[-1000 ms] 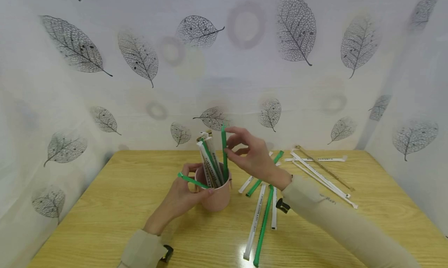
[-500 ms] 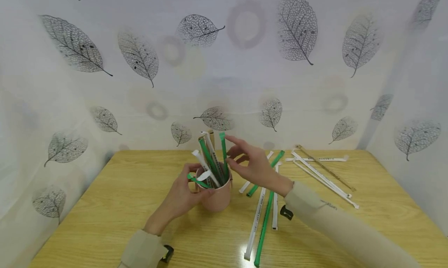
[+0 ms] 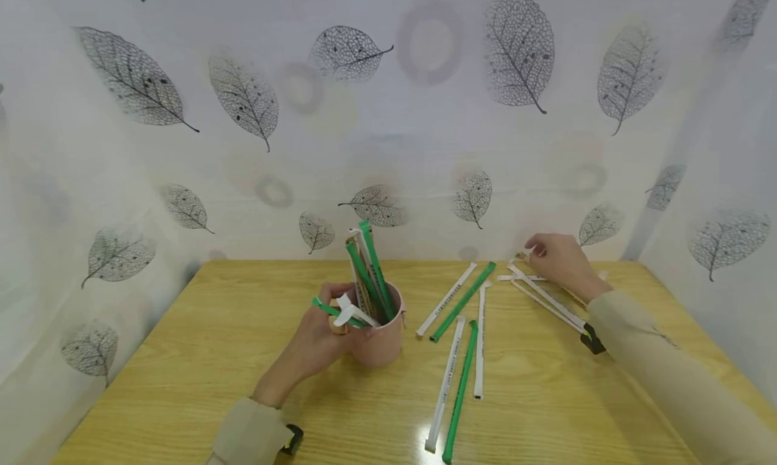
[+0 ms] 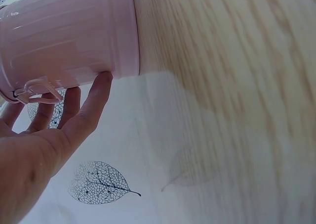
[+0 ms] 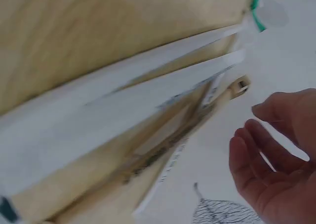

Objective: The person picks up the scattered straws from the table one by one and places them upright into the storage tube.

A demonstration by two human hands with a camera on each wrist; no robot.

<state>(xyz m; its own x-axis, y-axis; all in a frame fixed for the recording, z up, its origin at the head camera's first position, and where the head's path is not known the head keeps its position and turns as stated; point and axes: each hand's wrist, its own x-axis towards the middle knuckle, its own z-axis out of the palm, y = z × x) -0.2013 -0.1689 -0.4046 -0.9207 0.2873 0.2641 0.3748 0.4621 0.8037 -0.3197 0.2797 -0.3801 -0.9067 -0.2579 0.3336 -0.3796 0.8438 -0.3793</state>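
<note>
My left hand (image 3: pixel 315 340) grips a pink bucket-shaped cup (image 3: pixel 379 347), its thumb near the rim; in the left wrist view the fingers touch the side beside a small loop handle (image 4: pixel 44 91). Several wrapped straws stand in the cup, among them a green straw (image 3: pixel 376 266). Another green straw (image 3: pixel 328 308) and a white straw (image 3: pixel 344 311) lean out over the left hand. At the back right, my right hand (image 3: pixel 561 262) hovers by the end of a brown wrapped straw (image 5: pixel 237 88), fingers loosely curved and holding nothing. White straws (image 5: pixel 173 83) lie beside the brown one.
Between the cup and the right hand lie several loose wrapped straws on the wooden table (image 3: pixel 243 316), including a green straw (image 3: pixel 463 303) and, nearer the front, another green straw (image 3: pixel 459 397). A leaf-print cloth (image 3: pixel 388 127) hangs behind and along both sides.
My right hand has let go of the green straw at the cup and moved right to the back straws. That straw now leans left in the cup. My left hand stays on the cup.
</note>
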